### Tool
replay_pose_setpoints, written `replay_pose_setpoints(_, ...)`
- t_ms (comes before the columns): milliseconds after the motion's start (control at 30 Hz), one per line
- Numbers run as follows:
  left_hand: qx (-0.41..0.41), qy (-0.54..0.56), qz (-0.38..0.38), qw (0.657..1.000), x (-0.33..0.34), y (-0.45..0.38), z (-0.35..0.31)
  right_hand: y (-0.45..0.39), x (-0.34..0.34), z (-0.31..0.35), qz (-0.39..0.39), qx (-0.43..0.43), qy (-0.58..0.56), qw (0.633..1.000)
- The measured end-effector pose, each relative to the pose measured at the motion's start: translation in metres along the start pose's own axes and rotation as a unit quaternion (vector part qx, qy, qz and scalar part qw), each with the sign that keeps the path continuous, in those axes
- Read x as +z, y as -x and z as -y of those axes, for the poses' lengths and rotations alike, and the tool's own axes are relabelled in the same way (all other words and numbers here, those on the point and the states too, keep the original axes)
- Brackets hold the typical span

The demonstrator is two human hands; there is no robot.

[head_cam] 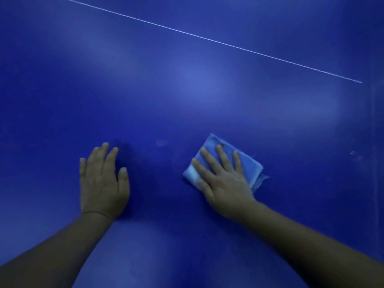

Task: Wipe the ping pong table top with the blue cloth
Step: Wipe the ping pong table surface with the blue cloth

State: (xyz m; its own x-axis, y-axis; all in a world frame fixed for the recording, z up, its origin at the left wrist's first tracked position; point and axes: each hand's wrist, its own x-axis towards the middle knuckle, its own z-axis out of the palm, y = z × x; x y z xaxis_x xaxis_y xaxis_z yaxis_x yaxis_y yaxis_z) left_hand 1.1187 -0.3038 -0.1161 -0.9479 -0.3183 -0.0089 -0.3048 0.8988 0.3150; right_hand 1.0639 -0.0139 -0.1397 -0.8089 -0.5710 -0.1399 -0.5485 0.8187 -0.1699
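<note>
The blue ping pong table top (pixel 187 90) fills the whole head view. A folded light-blue cloth (pixel 214 145) lies flat on it, right of centre. My right hand (pixel 224 175) presses on the cloth with its fingers spread and straight, covering most of it. To the left, my left hand (pixel 102 179) rests palm down on the bare table, fingers straight, holding nothing.
A thin white line (pixel 207 39) crosses the table diagonally from upper left to right. A faint smudge (pixel 161 143) shows between the hands, and small pale specks (pixel 352 152) sit near the right side. A darker vertical band (pixel 377 142) runs along the right edge.
</note>
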Motion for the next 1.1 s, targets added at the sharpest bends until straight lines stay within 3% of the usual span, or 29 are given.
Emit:
replay_pose_setpoints(67, -0.016, -0.021, 0.000, 1.000, 0.001, 0.005, 0.022, -0.033, -0.012, -0.024, 0.004, -0.001, 0.012, 1.000)
replay_pose_setpoints(200, -0.005, -0.020, -0.020, 1.000, 0.010, 0.010, 0.041, -0.142, -0.031, -0.055, -0.034, 0.100, 0.019, 0.994)
replay_pose_setpoints(267, 0.004, -0.012, -0.031, 0.999, 0.012, 0.010, 0.045, -0.187, -0.033, -0.035, -0.031, 0.067, 0.002, 0.997)
replay_pose_setpoints(333, 0.002, 0.001, -0.038, 0.999, 0.012, 0.009, 0.046, -0.197, -0.027, -0.002, -0.009, -0.010, 0.019, 1.000)
replay_pose_setpoints(400, 0.002, 0.007, -0.034, 0.999, 0.012, 0.009, 0.047, -0.157, -0.014, 0.030, 0.004, -0.145, 0.051, 0.988)
replay_pose_setpoints(500, -0.003, 0.012, -0.023, 1.000, 0.011, 0.009, 0.047, -0.040, 0.000, 0.037, 0.065, -0.370, 0.065, 0.924)
replay_pose_setpoints(567, -0.002, 0.007, -0.016, 1.000, 0.012, 0.010, 0.046, -0.010, -0.011, 0.000, 0.100, -0.431, 0.075, 0.894)
replay_pose_setpoints(633, 0.000, 0.003, -0.014, 1.000, 0.011, 0.010, 0.045, -0.042, -0.025, -0.036, 0.082, -0.381, 0.107, 0.915)
replay_pose_setpoints(700, 0.004, 0.005, -0.009, 1.000, 0.011, 0.009, 0.044, -0.102, -0.038, -0.047, 0.049, -0.235, 0.097, 0.966)
replay_pose_setpoints(767, 0.003, 0.006, -0.005, 1.000, 0.010, 0.009, 0.043, -0.158, -0.043, -0.033, 0.013, -0.078, 0.048, 0.996)
replay_pose_setpoints(833, 0.004, 0.005, -0.008, 1.000, 0.010, 0.010, 0.043, -0.180, -0.036, 0.003, 0.003, -0.001, 0.021, 1.000)
replay_pose_setpoints(900, 0.021, 0.000, -0.009, 1.000, 0.010, 0.009, 0.043, -0.147, -0.016, 0.041, -0.005, -0.071, 0.031, 0.997)
replay_pose_setpoints(967, 0.038, -0.006, -0.005, 0.999, 0.010, 0.009, 0.044, -0.065, 0.003, 0.064, 0.025, -0.248, 0.053, 0.967)
replay_pose_setpoints(1033, 0.049, -0.018, 0.007, 0.999, 0.010, 0.009, 0.043, 0.011, 0.010, 0.051, 0.055, -0.362, 0.049, 0.929)
replay_pose_setpoints(1100, 0.052, -0.027, 0.017, 0.998, 0.010, 0.010, 0.042, 0.032, -0.002, 0.005, 0.077, -0.381, 0.078, 0.918)
